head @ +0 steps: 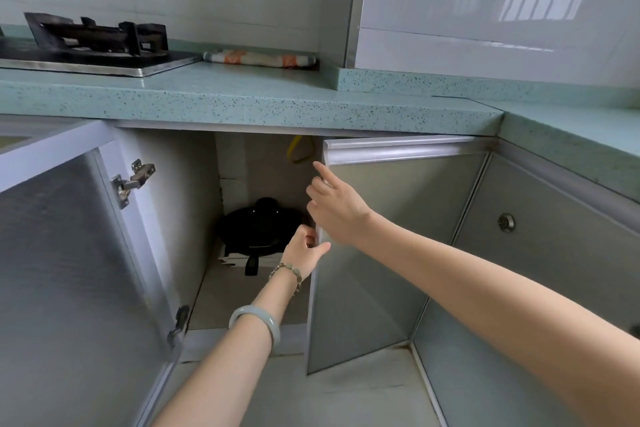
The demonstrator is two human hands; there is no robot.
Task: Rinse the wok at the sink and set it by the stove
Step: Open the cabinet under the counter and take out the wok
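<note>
A black wok (258,230) with a black lid and a short handle sits at the back of the open cupboard under the counter. The gas stove (93,45) stands on the green counter at the upper left. My left hand (303,250) grips the left edge of the right cupboard door (374,253), thumb on its front. My right hand (334,203) is higher on the same edge, its index finger pointing up near the top rail; whether its other fingers curl round the edge I cannot tell. Neither hand touches the wok. No sink is in view.
The left cupboard door (69,270) stands wide open at the left. A striped cloth roll (259,58) lies on the counter (277,97) right of the stove. A yellow hose (298,149) hangs inside the cupboard. Another cabinet front (536,270) runs along the right.
</note>
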